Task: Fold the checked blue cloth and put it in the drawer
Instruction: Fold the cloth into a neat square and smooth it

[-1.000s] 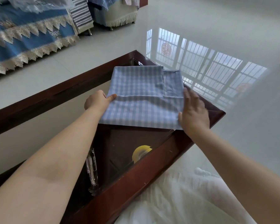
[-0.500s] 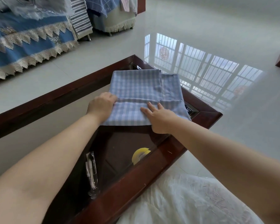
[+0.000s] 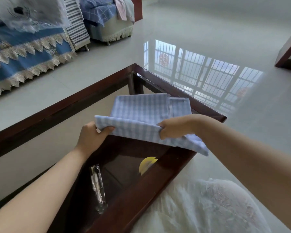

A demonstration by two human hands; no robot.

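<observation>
The checked blue cloth (image 3: pixel 139 113) lies folded on the glass top of a dark wooden table (image 3: pixel 207 108), near its right end. My left hand (image 3: pixel 92 137) grips the cloth's near left corner, thumb on top. My right hand (image 3: pixel 173 126) is closed on the near edge further right. Between them the near edge is lifted off the glass, and a corner hangs past my right wrist. Under the glass an open compartment (image 3: pixel 124 167) holds a yellow object (image 3: pixel 147 164) and a clear plastic packet (image 3: pixel 97 184). I cannot tell whether this is the drawer.
A sofa (image 3: pixel 23 52) with a blue lace-trimmed cover stands at the far left, with a striped cloth (image 3: pixel 76 21) and a fringed seat (image 3: pixel 111 19) beside it. Shiny floor tiles reflect a window (image 3: pixel 200 73). White fabric (image 3: pixel 200 207) covers my lap. Dark wooden furniture (image 3: pixel 289 47) stands far right.
Both hands went from pressing flat on the cloth to gripping its near edge and lifting it toward me. The cloth has slid nearer along the table.
</observation>
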